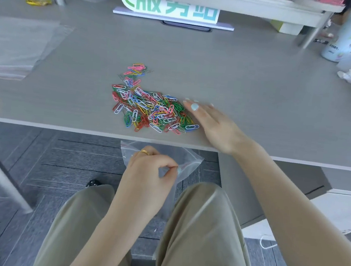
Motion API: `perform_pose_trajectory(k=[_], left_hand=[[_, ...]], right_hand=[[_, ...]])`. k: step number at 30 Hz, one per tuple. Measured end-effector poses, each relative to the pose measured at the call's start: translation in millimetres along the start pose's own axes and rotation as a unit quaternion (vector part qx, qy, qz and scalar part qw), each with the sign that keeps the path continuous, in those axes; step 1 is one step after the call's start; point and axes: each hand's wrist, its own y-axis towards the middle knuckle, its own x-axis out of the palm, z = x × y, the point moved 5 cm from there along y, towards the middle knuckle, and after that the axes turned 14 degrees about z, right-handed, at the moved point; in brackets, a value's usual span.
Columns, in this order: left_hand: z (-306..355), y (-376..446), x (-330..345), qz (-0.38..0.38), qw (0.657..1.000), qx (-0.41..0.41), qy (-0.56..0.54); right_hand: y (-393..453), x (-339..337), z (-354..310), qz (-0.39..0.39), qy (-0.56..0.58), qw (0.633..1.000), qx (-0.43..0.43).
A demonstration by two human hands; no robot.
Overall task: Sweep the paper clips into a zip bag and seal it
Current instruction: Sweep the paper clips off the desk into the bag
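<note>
The pile of small coloured metal paper clips (151,108) lies at the centre of the grey wooden surface (251,80), near its front edge. My right hand (212,123) rests flat and unclenched just beside the pile. Below the edge, my left hand (149,169) pinches the clear plastic zip bag (188,162).

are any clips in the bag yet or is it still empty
Looks empty: the zip bag shows no clips through its clear plastic, and the paper clips lie piled on the desk.
</note>
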Motion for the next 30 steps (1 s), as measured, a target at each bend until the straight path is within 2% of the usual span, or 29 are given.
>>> perform_pose_trajectory(k=[3, 7, 13, 17, 24, 30], left_hand=[[2, -1, 5, -0.008, 1.0, 0.004, 0.009], [0, -2, 8, -0.002, 1.0, 0.004, 0.016], [1, 1, 7, -0.003, 1.0, 0.02, 0.002], [1, 3, 4, 0.003, 1.0, 0.02, -0.02], [4, 5, -4, 0.012, 1.0, 0.023, -0.011], [0, 6, -7, -0.011, 0.999, 0.016, -0.029]], right_hand=[[-21, 7, -11, -0.015, -0.103, 0.993, -0.061], [-39, 13, -14, -0.014, -0.175, 0.982, -0.075], [-60, 16, -21, 0.018, -0.155, 0.984, -0.08], [-71, 21, -24, 0.05, -0.185, 0.974, -0.122], [-85, 31, -37, 0.029, -0.163, 0.978, -0.129], [-93, 33, -47, 0.0, -0.137, 0.982, -0.13]])
